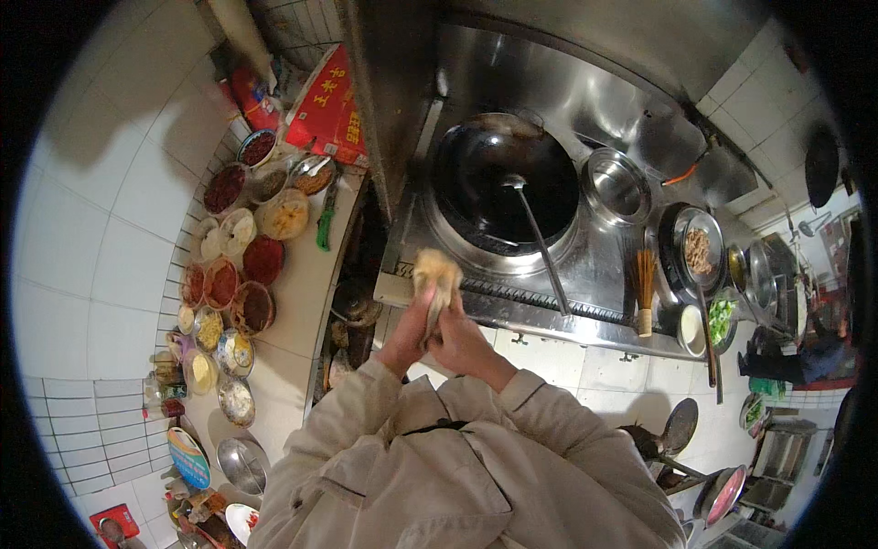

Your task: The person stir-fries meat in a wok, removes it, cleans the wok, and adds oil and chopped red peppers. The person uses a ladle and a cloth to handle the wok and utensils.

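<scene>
A bunched tan cloth (437, 271) is gripped between my two hands, above the front left edge of the steel stove. My left hand (409, 332) closes on it from the left and my right hand (468, 340) from the right. The cloth looks blurred, and most of its lower part is hidden by my fingers. Beyond my hands a large black wok (480, 199) sits on the burner ring. A long-handled metal ladle (538, 237) rests in it, its handle reaching over the stove's front edge.
A steel bowl (616, 185), a bamboo wok brush (645, 291) and a strainer of cooked meat (698, 250) are right of the wok. Chopped greens (721, 319) stand further right. Several seasoning bowls (263, 259) and a green-handled knife (325, 226) occupy the tiled counter (291, 343) at left.
</scene>
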`<state>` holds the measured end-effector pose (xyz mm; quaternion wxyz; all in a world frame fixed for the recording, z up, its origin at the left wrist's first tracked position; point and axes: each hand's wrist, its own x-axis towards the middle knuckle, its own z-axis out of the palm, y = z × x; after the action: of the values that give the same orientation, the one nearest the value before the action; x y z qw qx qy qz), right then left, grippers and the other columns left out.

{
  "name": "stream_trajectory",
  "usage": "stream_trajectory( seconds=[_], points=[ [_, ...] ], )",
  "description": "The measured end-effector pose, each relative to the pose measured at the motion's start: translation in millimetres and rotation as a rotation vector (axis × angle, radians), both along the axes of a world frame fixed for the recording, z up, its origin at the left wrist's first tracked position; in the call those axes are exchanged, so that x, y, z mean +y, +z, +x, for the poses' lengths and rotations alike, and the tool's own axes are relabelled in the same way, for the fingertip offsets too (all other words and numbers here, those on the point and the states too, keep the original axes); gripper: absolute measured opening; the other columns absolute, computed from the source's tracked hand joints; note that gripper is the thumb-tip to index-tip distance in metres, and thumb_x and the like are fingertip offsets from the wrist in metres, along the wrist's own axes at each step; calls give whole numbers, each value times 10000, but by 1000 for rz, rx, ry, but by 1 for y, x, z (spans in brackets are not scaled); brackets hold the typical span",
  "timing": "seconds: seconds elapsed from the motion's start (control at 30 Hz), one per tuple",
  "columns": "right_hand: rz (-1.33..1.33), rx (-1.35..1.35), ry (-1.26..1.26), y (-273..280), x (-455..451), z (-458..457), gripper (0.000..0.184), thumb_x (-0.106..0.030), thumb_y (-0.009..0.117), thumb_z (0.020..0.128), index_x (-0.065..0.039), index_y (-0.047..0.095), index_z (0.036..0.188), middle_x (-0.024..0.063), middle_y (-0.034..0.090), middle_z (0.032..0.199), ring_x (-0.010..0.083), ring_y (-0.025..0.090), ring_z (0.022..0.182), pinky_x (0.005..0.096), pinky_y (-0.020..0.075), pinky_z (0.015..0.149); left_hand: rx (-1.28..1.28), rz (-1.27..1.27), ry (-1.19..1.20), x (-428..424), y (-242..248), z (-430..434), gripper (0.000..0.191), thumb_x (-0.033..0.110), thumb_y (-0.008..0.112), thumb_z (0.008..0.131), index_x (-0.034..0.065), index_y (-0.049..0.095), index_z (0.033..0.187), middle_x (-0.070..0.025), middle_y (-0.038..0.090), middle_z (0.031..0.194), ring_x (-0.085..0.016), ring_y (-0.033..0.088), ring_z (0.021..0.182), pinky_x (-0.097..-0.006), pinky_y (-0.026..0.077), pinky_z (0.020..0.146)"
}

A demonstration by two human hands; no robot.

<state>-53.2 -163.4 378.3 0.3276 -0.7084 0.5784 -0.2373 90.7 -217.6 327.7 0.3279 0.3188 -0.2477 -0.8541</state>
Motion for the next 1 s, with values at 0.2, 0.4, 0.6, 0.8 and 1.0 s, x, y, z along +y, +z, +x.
stream_trajectory(
  seconds=[0.2,0.4,0.6,0.8,1.0],
  points=[
    [-213,-30,-236,-29,6,54,234,-25,675,819,-10,662,1052,279,689,861,506,677,803,529,562,699,-505,-98,236,0,-35,20,490,408,593,1053,-46,682,1216,-119,724,1110,-214,661,991,-375,518,874],
    [283,-71,40,33,27,130,324,-8,647,861,11,680,1182,241,734,1017,370,746,956,414,598,788,-993,-600,137,24,-59,152,470,387,643,994,-27,625,1215,-270,725,973,-410,701,1025,-486,529,877],
    [133,-555,971,204,42,254,306,-162,676,917,-46,720,1197,205,681,1251,319,716,1069,418,593,881,-1639,-678,28,54,-79,343,540,355,717,907,75,548,1337,-268,443,1526,-493,507,1323,-564,476,1023],
    [-301,176,1530,209,68,309,166,-198,692,846,-61,784,860,118,737,860,366,737,780,487,576,648,-1855,-609,-505,70,-119,415,783,294,750,885,186,401,1577,-110,327,1677,-456,315,1507,-533,302,1241],
    [-442,343,1526,218,71,295,142,-179,657,819,-91,759,773,88,719,780,326,725,712,483,523,542,-1857,-717,-393,75,-141,420,712,169,717,912,214,429,1561,-88,316,1691,-449,317,1511,-522,281,1252]
  ],
)
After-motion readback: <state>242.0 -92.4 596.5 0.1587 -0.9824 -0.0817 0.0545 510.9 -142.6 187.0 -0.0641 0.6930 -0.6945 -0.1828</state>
